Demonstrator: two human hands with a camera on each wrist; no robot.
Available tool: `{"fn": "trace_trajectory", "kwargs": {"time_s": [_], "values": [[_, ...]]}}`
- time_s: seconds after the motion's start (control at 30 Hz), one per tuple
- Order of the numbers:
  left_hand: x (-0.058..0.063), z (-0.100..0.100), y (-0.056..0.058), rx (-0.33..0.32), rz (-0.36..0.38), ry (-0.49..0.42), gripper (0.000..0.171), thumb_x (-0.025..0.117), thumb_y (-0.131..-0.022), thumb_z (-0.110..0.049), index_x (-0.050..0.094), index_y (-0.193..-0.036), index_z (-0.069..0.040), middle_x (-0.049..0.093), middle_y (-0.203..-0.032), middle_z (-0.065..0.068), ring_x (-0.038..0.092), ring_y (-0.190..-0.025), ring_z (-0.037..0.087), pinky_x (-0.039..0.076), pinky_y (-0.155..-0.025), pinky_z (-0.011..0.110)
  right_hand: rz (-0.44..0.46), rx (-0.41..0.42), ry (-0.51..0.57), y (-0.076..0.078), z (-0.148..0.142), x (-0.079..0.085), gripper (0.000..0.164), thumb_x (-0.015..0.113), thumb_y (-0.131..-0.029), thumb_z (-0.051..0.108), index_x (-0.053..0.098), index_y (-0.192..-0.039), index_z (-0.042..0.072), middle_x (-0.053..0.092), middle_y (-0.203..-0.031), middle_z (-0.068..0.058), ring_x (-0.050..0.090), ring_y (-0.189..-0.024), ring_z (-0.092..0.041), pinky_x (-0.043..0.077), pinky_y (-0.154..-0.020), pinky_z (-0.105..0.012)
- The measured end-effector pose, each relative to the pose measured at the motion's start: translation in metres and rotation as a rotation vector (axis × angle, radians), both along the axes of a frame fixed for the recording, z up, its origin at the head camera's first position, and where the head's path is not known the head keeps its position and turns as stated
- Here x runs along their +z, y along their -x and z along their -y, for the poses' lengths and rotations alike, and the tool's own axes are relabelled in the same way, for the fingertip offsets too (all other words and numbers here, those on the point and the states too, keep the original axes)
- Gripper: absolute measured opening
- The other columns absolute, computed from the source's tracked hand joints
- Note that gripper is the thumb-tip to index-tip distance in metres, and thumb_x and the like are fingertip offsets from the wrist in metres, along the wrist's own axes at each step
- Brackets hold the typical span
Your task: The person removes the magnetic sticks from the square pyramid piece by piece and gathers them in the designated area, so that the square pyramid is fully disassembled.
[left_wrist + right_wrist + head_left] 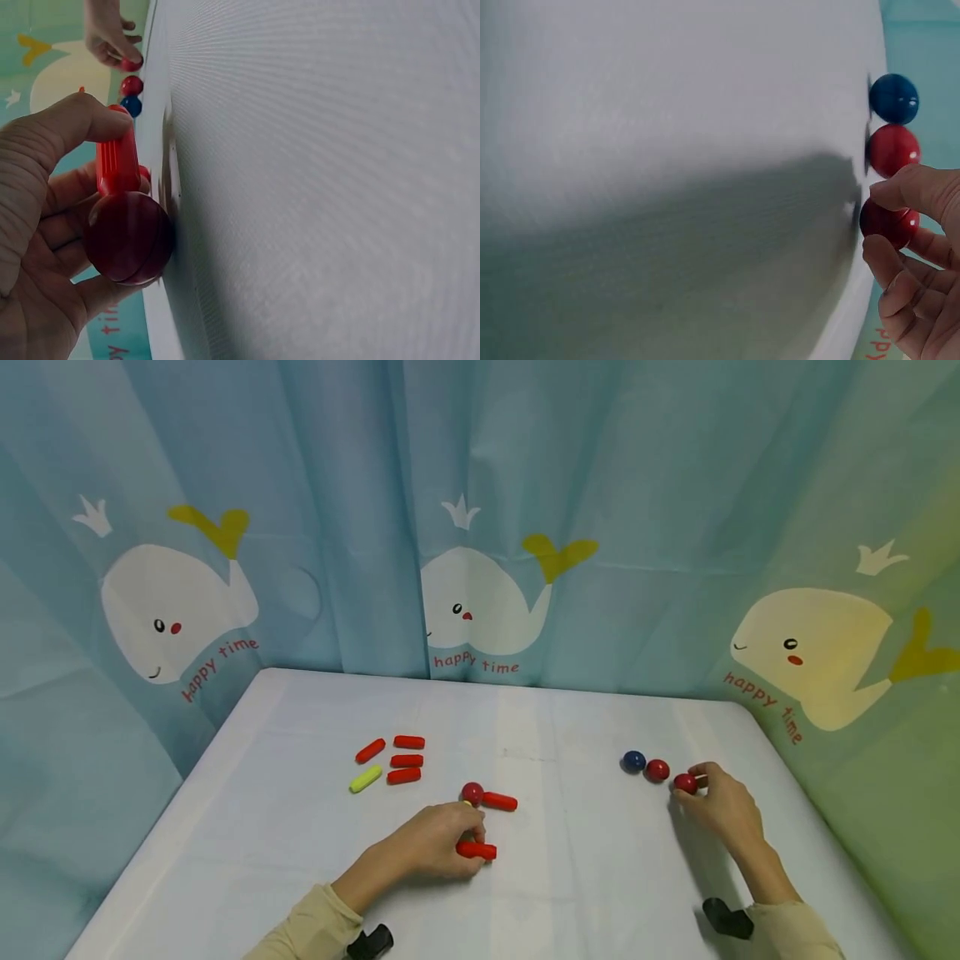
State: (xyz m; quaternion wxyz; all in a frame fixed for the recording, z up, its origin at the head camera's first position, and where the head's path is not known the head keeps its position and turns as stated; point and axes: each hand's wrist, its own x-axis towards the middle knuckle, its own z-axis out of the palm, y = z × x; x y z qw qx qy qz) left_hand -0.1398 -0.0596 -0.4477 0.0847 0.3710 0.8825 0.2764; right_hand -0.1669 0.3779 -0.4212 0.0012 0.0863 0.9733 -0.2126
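My left hand (438, 843) pinches a ridged red rod (476, 852) low over the white table. In the left wrist view a dark red ball (127, 238) sits at the near end of the rod; the head view hides it behind the hand. Just beyond these fingers lie a red ball (472, 792) and another red rod (499, 802) end to end, with a sliver of yellow showing beside the ball. At the right, my right hand (723, 806) holds a red ball (889, 223) between thumb and fingers. Beside it are a second red ball (894, 150) and a blue ball (894, 98) in a row.
Left of centre on the white table (585, 860) lie several red rods (407, 761) and one yellow-green rod (366, 778). A blue-green curtain (360, 527) with printed whales hangs right behind the table's far edge and along both sides.
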Motion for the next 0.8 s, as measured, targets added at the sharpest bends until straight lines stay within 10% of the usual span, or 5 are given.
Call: {"fn": "trace_trajectory", "kwargs": {"time_s": [0.57, 0.8], "values": [[0.002, -0.004, -0.005, 0.007, 0.029, 0.017, 0.024, 0.084, -0.080, -0.020, 0.066, -0.096, -0.019, 0.052, -0.079, -0.015, 0.048, -0.069, 0.000, 0.042, -0.063, 0.018, -0.006, -0.019, 0.001, -0.008, -0.001, 0.000, 0.071, 0.076, -0.088, 0.023, 0.042, -0.138, -0.014, 0.047, -0.133, -0.042, 0.048, -0.116, -0.058, 0.043, -0.092, -0.069], [0.011, -0.011, -0.010, -0.058, -0.133, 0.015, 0.018, 0.079, -0.087, -0.025, 0.068, -0.098, -0.016, 0.053, -0.078, -0.011, 0.045, -0.070, 0.000, 0.039, -0.062, 0.014, -0.101, 0.038, -0.006, -0.018, 0.009, 0.009, 0.069, 0.077, -0.087, 0.024, 0.046, -0.137, -0.012, 0.051, -0.131, -0.038, 0.063, -0.092, -0.042, 0.052, -0.075, -0.058]]}}
